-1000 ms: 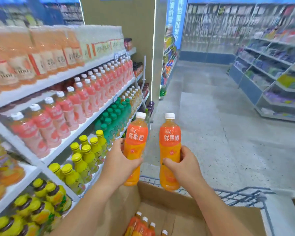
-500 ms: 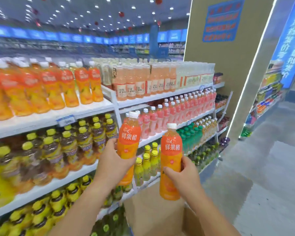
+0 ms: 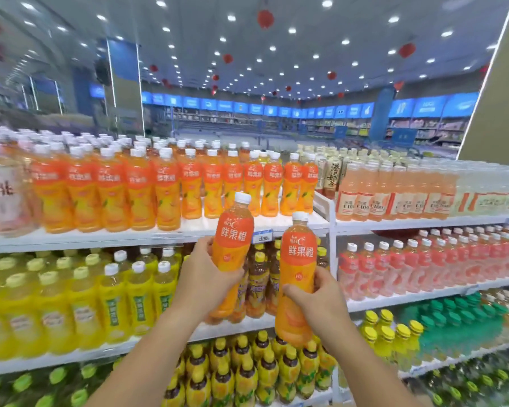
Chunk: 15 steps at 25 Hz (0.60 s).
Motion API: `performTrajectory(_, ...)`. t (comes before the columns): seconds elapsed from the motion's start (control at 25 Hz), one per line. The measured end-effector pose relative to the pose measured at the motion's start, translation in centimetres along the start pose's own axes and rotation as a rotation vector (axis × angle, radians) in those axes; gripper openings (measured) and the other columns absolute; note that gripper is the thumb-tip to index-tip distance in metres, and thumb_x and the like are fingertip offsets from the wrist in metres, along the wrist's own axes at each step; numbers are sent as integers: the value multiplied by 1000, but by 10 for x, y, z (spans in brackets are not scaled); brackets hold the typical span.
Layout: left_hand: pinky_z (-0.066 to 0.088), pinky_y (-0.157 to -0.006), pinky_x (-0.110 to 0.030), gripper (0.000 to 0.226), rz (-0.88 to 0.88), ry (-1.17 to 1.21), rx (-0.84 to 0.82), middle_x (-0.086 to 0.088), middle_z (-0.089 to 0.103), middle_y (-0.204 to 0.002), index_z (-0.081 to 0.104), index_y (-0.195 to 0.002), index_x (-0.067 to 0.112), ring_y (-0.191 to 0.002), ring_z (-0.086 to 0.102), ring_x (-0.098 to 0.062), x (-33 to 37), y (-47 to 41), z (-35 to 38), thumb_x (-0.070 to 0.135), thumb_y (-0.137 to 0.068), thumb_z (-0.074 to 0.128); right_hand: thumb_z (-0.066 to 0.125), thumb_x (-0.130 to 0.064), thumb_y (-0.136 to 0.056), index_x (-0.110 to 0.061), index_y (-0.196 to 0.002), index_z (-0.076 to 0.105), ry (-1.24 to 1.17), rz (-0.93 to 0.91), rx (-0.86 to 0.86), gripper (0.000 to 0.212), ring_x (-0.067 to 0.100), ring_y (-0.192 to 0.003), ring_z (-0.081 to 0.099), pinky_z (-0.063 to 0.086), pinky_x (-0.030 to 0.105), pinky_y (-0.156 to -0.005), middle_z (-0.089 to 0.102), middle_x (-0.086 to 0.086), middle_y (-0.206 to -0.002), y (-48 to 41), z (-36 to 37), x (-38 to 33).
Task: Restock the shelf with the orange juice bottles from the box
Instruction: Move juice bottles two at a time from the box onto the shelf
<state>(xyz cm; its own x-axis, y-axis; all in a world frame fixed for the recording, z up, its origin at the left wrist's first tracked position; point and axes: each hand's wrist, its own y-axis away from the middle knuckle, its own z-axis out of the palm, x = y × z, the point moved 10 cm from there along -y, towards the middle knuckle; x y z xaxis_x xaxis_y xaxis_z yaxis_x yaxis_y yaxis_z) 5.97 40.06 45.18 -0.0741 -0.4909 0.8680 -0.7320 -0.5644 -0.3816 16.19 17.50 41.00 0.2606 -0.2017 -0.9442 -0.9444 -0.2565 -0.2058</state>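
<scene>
I hold two orange juice bottles with white caps and orange labels, both upright in front of the shelves. My left hand (image 3: 202, 282) grips the left bottle (image 3: 232, 245) around its middle; its cap reaches the edge of the top shelf (image 3: 282, 223). My right hand (image 3: 321, 301) grips the right bottle (image 3: 296, 259), which sits a little lower. Rows of the same orange juice bottles (image 3: 165, 186) stand on the top shelf, with a bare white strip at the front right of that row. The box is out of view.
Pale peach drinks (image 3: 394, 192) fill the top shelf to the right of a white divider (image 3: 325, 207). Yellow tea bottles (image 3: 115, 295), pink drinks (image 3: 423, 268), green-capped bottles (image 3: 453, 315) and yellow-capped dark bottles (image 3: 247, 371) fill the lower shelves.
My view has swung left and up, from the box and aisle to facing the shelves. Both hands have carried their bottles up to the level of the top shelf edge.
</scene>
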Motion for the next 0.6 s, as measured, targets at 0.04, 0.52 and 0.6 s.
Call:
performTrajectory(0.04,39,-61,-12,62,-3,-9,14,20,60,-97,46,-119,33,-80,54,11,-8,-10,-14,26,-74,88,83,-22,-76,-26,-103,64,1,-8,-10,33,15,-82,72,59,36,-70,74,-4,-93,-8,17,-6)
performTrajectory(0.52,39,-60,-7,58,43,19,71,30,51,-93,42,-117,36,-78,50,19,-65,-154,-75,25,-80,85,79,-18,-80,-29,-100,64,-37,-76,-85,27,2,-80,68,50,17,-61,72,-12,-91,-134,159,-55)
performTrajectory(0.6,42,-66,-7,54,39,41,98,27,59,-99,46,-114,40,-91,57,14,-72,-173,-70,24,-80,85,79,-19,-80,-29,-102,64,-34,-108,-103,28,1,-82,67,49,16,-60,71,-13,-92,-162,170,-62)
